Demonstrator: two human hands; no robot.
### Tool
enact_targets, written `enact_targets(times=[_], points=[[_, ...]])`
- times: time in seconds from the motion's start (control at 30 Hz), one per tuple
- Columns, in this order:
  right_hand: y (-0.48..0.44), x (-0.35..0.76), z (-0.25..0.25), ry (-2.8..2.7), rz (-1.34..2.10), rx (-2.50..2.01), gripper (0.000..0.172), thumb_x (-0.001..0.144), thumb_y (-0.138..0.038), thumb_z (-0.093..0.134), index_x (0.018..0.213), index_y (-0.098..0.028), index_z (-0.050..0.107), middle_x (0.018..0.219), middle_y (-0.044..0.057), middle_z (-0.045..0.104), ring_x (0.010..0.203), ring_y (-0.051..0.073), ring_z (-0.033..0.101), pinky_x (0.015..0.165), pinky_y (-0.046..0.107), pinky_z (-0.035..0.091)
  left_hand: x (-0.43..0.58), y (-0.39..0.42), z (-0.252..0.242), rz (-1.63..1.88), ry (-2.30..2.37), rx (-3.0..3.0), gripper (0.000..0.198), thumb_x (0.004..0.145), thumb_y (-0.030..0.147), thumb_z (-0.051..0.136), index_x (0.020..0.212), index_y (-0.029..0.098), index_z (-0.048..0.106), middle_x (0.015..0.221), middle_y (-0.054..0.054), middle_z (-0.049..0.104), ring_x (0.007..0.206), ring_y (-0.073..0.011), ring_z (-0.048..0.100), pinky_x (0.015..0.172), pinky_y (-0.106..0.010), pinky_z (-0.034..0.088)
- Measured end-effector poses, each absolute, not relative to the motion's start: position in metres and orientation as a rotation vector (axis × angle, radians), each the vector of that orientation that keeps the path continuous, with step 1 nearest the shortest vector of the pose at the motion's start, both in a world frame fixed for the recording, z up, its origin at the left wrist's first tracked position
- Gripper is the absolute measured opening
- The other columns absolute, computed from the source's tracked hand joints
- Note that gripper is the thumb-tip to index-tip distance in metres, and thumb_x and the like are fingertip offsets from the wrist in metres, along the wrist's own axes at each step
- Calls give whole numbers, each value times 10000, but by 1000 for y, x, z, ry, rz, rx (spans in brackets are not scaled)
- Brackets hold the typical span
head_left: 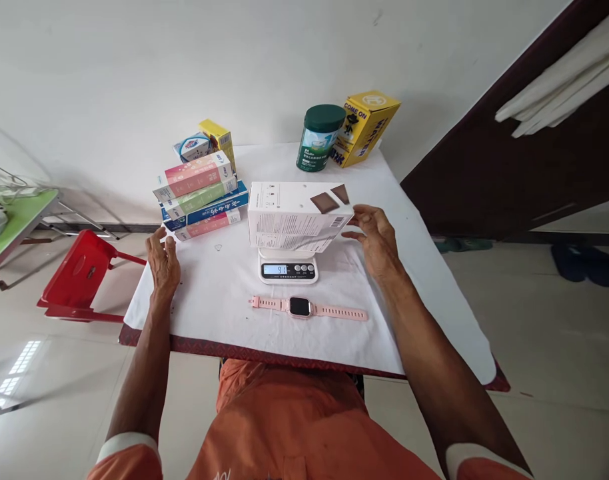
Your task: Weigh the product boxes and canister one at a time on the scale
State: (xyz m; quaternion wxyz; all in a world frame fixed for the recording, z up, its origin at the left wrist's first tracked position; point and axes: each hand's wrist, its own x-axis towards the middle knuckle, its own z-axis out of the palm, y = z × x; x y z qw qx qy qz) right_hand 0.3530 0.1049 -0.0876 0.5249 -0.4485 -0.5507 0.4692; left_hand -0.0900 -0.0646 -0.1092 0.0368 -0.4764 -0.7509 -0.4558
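Note:
A white box [294, 217] with brown squares lies on a white digital kitchen scale [288, 268], whose lit display seems to read 91. My right hand [378, 241] is at the box's right end, fingers apart; whether a fingertip touches the box I cannot tell. At the table's left edge, my left hand [163, 261] is open and holds nothing, just in front of a stack of toothpaste boxes [202, 203]. A pink smartwatch [299, 307] with its strap laid out flat is in front of the scale.
Behind the scale stand a green canister [318, 143] and a yellow box [367, 130]. A small yellow carton [224, 139] and a blue-and-white pack [192, 147] sit behind the stack. White cloth covers the table [209, 293]. A red chair [79, 277] stands left.

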Motion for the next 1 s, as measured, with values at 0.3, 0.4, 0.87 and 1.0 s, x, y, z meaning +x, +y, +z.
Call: enact_targets(times=[0.3, 0.4, 0.87, 1.0], points=[[96, 322, -2, -1863, 1218, -914, 846, 604, -548, 1000, 1302, -310, 585, 1271, 36, 722, 1111, 292, 713, 898, 440, 642, -88, -66, -103, -1432, -2340, -1391, 766, 1067, 774, 356, 1428, 152, 620, 1379, -209, 606, 961, -219, 727, 916, -451, 613], [96, 321, -3, -1809, 1270, -886, 659, 623, -544, 986, 1096, -280, 612, 1183, 29, 748, 1121, 290, 709, 815, 384, 634, -90, -65, -104, -1413, -2339, -1390, 740, 1072, 753, 354, 1428, 159, 616, 1367, -203, 620, 977, -232, 731, 940, -481, 617], [222, 404, -13, -1468, 1001, -1071, 732, 494, -413, 1009, 1111, -264, 645, 1190, 30, 777, 1133, 255, 716, 952, 406, 607, -89, -61, -102, -1307, -2475, -1382, 717, 1040, 723, 358, 1408, 157, 600, 1411, -239, 620, 1143, -366, 711, 1020, -602, 595], [262, 406, -18, -1381, 1085, -1113, 766, 432, -385, 996, 1090, -276, 620, 1167, 27, 773, 1098, 245, 709, 776, 336, 615, -94, -60, -106, -1283, -2483, -1375, 643, 1037, 696, 377, 1369, 196, 606, 1386, -203, 643, 1253, -385, 655, 1042, -604, 580]])
